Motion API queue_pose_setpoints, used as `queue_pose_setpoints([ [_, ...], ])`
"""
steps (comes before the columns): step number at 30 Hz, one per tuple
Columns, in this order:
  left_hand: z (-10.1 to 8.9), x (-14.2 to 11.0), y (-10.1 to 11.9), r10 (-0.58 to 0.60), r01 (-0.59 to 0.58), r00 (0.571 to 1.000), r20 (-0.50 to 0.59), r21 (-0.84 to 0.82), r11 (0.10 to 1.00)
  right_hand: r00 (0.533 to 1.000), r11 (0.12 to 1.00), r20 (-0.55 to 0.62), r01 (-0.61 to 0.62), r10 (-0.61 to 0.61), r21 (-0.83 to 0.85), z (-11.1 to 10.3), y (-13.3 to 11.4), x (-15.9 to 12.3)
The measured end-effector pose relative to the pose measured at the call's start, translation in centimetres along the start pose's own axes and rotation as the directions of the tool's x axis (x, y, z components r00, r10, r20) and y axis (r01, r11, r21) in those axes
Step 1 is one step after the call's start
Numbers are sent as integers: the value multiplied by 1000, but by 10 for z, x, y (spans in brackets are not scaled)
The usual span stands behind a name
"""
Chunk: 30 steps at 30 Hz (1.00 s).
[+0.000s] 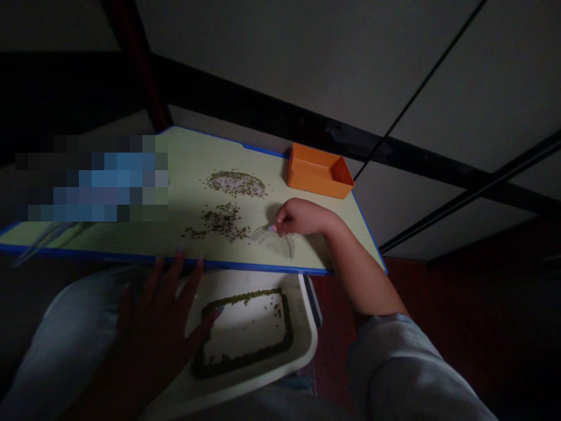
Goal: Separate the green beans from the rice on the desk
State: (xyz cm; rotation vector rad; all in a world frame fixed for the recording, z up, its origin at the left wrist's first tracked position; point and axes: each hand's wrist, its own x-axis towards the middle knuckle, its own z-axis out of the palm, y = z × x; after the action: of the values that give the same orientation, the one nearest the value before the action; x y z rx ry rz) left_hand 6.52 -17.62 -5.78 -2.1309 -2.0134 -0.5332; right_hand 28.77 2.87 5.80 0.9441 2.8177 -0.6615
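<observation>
My right hand (303, 217) is closed over the table, pinching a clear semicircular protractor (277, 245) that is low at the tabletop. Just left of the protractor lies a loose scatter of dark green and pale grains (221, 222). A denser pile of similar grains (237, 183) is behind it. In shadow at the table's front edge, my left hand (164, 313) is open with fingers spread, above the left side of a white basin (307, 327). Green grains (287, 318) line the edges of the basin's floor, and a few are loose in its middle.
An orange open box (319, 181) stands at the table's back right. The pale yellow table (184, 152) has a blue rim. A blurred-out blue patch (118, 181) covers its left side, with thin clear strips (48, 237) below. Pale panels (307, 58) rise behind.
</observation>
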Motion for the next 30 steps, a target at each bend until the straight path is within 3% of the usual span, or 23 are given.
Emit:
queue_pose_setpoints([
  [7,1,0,0,10,-10,1000,-6,-4,1000,1000,1000,-21,8,-8,14,2,1,3],
  [21,2,-1,-1,0,0,1000,-28,11,1000,986,973,21,162,-168,165,5,3,3],
  [30,3,-1,0,14,-13,999,-30,10,1000,990,979,1,140,-141,146,4,1,3],
])
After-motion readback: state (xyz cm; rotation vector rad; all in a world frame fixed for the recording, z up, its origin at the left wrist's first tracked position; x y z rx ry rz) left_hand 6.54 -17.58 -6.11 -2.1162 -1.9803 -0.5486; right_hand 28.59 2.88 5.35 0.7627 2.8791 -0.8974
